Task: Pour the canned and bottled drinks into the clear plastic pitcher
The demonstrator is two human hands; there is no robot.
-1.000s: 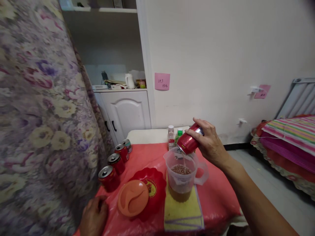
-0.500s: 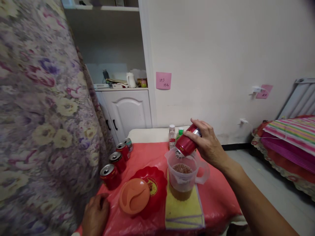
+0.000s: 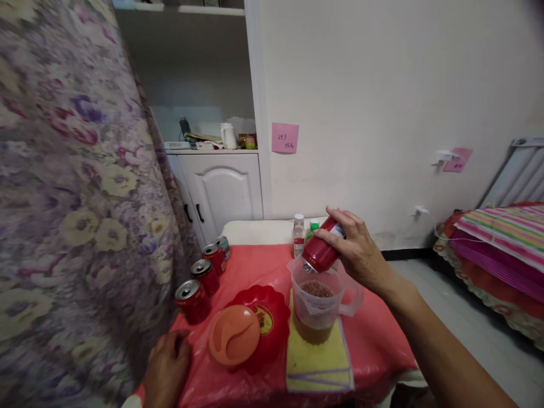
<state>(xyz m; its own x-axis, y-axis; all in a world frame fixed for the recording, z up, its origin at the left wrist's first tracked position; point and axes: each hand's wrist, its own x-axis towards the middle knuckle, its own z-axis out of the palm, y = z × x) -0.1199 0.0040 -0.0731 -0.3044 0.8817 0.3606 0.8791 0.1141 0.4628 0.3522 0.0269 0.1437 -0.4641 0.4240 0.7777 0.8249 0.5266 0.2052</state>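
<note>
My right hand (image 3: 355,243) is wrapped round a red drink can (image 3: 322,249). The can tips down to the left, its top end at the mouth of a clear plastic measuring jug (image 3: 317,306). Brown, frothy liquid stands in the jug, whose handle points right. Beneath the jug lies a yellow cloth (image 3: 318,368). My left hand (image 3: 167,365) rests at the table's near left edge, fingers loosely bent and apart, holding nothing. Near it are an orange divided dish (image 3: 234,335) and a red scalloped plate (image 3: 274,340), the dish overlapping the plate's left side.
Several cans (image 3: 193,303) stand in a row along the left of the red-covered table (image 3: 250,266). Two small bottles (image 3: 298,238), one green-capped, stand behind the jug. A floral curtain (image 3: 85,198) hangs left; a bed (image 3: 497,249) is at the right.
The red can tilts slightly further over the jug, and the froth looks a little higher. My left hand stays on the table edge. The whole view has shifted slightly.
</note>
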